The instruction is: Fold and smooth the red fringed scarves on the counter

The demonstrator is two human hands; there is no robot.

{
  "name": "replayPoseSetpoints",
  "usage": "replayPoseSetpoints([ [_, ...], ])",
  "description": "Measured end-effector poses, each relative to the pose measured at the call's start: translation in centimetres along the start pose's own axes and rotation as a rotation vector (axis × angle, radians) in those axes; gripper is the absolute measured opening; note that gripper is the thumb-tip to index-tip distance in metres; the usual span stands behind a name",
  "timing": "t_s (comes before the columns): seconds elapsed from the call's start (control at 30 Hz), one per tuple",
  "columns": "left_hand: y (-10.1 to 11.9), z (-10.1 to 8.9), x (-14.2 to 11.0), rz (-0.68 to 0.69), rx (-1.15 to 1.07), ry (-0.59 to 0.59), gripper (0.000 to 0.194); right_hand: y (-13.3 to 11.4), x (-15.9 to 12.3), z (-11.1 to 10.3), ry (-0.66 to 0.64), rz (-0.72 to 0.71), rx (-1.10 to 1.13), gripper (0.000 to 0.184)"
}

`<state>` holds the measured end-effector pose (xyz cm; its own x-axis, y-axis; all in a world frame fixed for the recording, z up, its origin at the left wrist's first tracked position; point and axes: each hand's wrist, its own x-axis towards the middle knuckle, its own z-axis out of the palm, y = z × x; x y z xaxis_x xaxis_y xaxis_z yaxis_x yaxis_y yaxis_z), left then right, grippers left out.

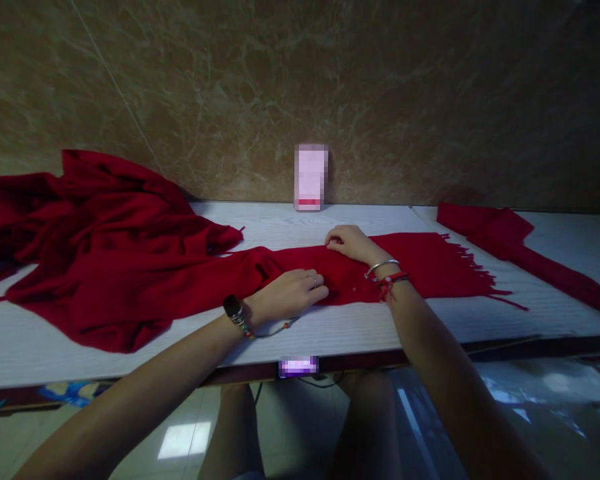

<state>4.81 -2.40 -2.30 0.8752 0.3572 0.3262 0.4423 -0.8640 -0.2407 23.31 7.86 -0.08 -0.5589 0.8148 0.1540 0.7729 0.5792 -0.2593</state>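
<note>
A long red scarf (430,267) with a fringed right end lies across the white table (505,320). Its left part is bunched in a large heap (105,260). My left hand (293,290) rests flat on the scarf's near edge, fingers stretched out and together, a ring on one finger. My right hand (347,243) lies on the scarf's far edge, fingers curled down onto the cloth. A dark watch and bead bracelet sit on my left wrist, a silver bangle and red cord on my right.
A second red cloth (510,240) lies at the table's right end. A small pink box (311,177) stands against the marbled wall behind the table. My knees show under the table's front edge, above a glossy floor.
</note>
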Motion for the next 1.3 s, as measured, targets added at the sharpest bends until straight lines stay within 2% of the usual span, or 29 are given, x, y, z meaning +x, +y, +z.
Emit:
replayPoseSetpoints([
  [0.1,0.0,0.0,0.1,0.018,0.010,0.030,0.018,0.1,-0.8,-0.3,0.041,-0.046,0.083,0.016],
  [0.3,-0.1,-0.1,0.1,0.030,0.016,0.025,0.019,0.1,-1.1,-0.2,-0.039,-0.074,0.031,0.020],
  [0.5,-0.1,-0.3,0.1,0.020,0.003,0.027,0.017,-0.1,-0.9,0.1,-0.053,-0.032,-0.034,0.015],
  [0.7,0.0,-0.3,0.1,0.015,0.011,0.023,0.024,0.0,-0.6,0.5,-0.024,-0.005,-0.048,0.019],
  [1.0,0.1,-0.5,0.1,0.020,-0.004,-0.009,0.022,0.4,-0.5,1.3,-0.020,0.002,-0.058,0.019],
  [1.13,0.1,-0.5,0.1,0.009,-0.036,-0.028,0.018,0.5,-0.4,1.3,0.014,0.015,-0.040,0.019],
  [1.3,0.2,-0.4,0.0,0.006,-0.091,-0.059,0.018,0.9,0.4,1.1,0.115,0.082,-0.026,0.018],
])
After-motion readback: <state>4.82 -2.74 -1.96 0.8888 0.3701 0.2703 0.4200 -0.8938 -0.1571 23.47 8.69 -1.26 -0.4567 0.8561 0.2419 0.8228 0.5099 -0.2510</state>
